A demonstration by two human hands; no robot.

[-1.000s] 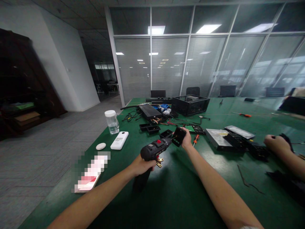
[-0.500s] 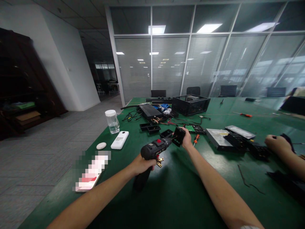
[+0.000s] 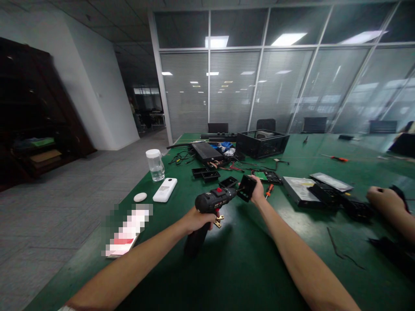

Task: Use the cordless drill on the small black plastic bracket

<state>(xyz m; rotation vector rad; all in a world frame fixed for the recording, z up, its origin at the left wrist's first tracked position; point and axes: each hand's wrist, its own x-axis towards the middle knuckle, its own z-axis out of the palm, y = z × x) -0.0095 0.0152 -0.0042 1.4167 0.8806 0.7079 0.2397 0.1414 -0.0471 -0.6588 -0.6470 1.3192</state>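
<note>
Both hands were occupied above the green table [image 3: 246,272]: the left hand [image 3: 199,220] was wrapped around a black power drill [image 3: 212,200], and the right hand [image 3: 258,190], just past the drill's front end, gripped a small black plastic part [image 3: 247,188]. That part stood tilted right before the drill, whose bit [image 3: 239,190] pointed at it; whether they touched could not be made out. Gold-coloured metal pieces [image 3: 219,222] showed just under the drill. To the drill's left, well apart, lay a white oval object [image 3: 140,197] and a white handheld device [image 3: 165,190]; to its right were a silver-topped box [image 3: 301,190] and, farther along, a co-worker's hand [image 3: 381,201]. Beyond the drill lay an orange-handled screwdriver [image 3: 269,189] on the right and small black trays [image 3: 210,176] on the left. Farther left of it stood a lidded clear bottle [image 3: 156,167]. Farthest from the drill, slightly right, sat an open-topped black computer case [image 3: 259,147].
</note>
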